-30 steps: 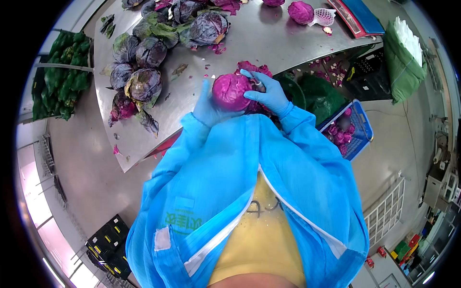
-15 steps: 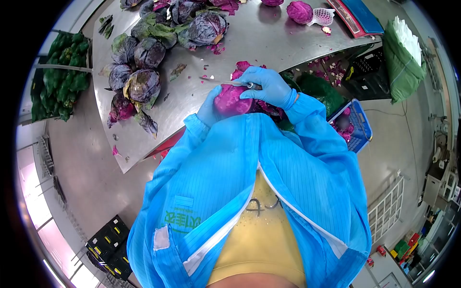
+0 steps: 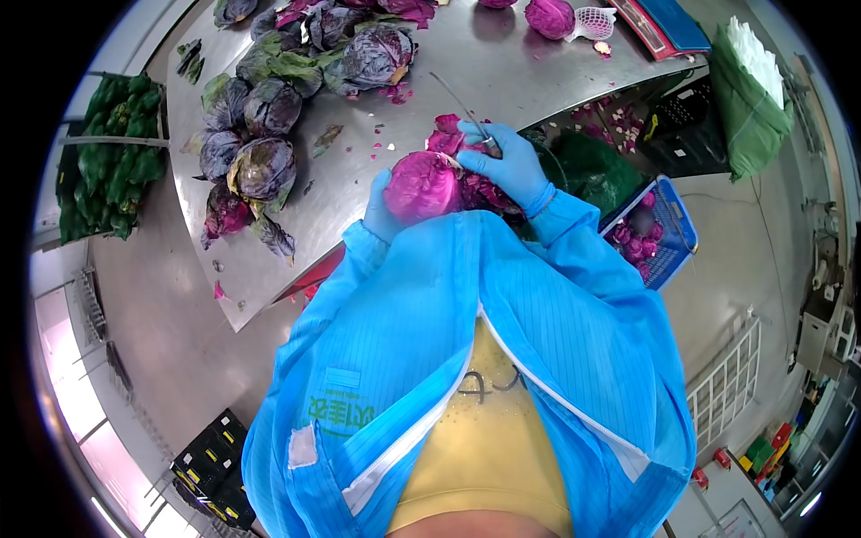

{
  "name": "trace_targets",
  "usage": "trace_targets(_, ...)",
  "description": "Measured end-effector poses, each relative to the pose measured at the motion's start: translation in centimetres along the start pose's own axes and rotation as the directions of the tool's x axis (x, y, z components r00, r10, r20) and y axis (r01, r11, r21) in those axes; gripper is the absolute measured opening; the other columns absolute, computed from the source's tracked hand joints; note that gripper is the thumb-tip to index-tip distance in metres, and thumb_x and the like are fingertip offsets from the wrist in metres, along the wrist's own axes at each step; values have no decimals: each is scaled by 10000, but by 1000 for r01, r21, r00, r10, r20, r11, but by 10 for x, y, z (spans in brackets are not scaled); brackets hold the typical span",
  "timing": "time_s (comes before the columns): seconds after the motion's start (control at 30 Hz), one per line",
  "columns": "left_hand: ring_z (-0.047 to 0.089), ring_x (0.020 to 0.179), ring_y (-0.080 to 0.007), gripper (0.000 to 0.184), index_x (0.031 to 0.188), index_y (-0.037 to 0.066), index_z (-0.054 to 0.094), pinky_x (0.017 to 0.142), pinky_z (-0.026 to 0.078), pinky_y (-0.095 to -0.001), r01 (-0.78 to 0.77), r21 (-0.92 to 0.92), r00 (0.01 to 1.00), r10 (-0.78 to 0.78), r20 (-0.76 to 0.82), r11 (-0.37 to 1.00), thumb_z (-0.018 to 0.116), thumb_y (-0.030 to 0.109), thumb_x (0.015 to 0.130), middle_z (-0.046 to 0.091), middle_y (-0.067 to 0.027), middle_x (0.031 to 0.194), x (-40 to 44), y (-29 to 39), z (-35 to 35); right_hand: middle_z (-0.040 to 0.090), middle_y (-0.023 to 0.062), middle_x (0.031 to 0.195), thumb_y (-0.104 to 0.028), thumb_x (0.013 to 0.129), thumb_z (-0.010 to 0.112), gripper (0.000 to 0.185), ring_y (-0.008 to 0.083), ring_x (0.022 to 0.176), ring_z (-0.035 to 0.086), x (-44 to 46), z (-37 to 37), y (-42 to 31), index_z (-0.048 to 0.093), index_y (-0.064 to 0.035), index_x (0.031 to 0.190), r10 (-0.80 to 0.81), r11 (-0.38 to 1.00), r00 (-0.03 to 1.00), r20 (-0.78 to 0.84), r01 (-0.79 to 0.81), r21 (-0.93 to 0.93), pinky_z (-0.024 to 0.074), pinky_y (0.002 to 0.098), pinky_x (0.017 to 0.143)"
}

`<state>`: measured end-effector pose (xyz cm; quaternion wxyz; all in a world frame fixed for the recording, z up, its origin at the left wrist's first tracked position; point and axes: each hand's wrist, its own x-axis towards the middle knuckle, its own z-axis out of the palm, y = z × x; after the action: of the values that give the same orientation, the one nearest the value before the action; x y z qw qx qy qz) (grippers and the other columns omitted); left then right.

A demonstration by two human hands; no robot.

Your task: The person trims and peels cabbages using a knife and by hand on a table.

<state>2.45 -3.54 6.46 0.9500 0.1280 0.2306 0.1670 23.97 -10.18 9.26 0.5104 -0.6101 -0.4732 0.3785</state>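
A red cabbage [image 3: 420,186], bright purple with its outer leaves off, rests against my left hand [image 3: 381,208], which grips its left side in a blue glove. My right hand [image 3: 511,166], gloved too, is closed around the handle of a knife [image 3: 455,97] at the cabbage's right. The thin blade points up and to the left, off the cabbage. Right-hand fingertips are close to the cabbage's upper right side; whether they touch it I cannot tell. Loose purple leaves [image 3: 446,134] lie just beyond and beside it.
Several untrimmed cabbages [image 3: 269,108] are piled on the steel table [image 3: 359,161] at left. A peeled cabbage [image 3: 549,18] and white foam net [image 3: 593,23] lie at the far right. Below the edge stand a blue basket [image 3: 674,235] of purple pieces and a green sack [image 3: 749,108].
My right hand has drawn the knife away from the cabbage's top; the blade swung from pointing left to pointing up-left. More of the cabbage's face now shows.
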Motion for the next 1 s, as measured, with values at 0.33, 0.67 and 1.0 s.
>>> trace_targets(0.33,409,1242,-333,820,1375,94,338,1061,304,-483,-77,-45,958,87,274,996,382,681,804,392,-161,1375,14,-9,-25,655,89,797,-214,771,680,215,119,687,598,14,1,7,647,-35,886,148,983,950,-275,-171,-61,482,260,635)
trace_targets(0.67,432,1220,-327,824,1367,94,356,1034,341,-489,-91,-155,982,115,152,984,303,704,815,413,-161,1356,14,-6,-21,581,47,1001,-191,706,776,448,123,829,536,5,18,-13,555,-7,1050,37,988,988,149,-58,140,457,251,772)
trace_targets(1.0,415,1231,-344,773,1368,102,356,1043,327,-485,-44,-256,964,108,242,966,331,661,836,406,-164,1365,27,-10,-45,613,118,774,-232,777,650,180,257,658,612,3,34,5,620,-61,822,-384,896,887,-255,291,-336,482,332,590)
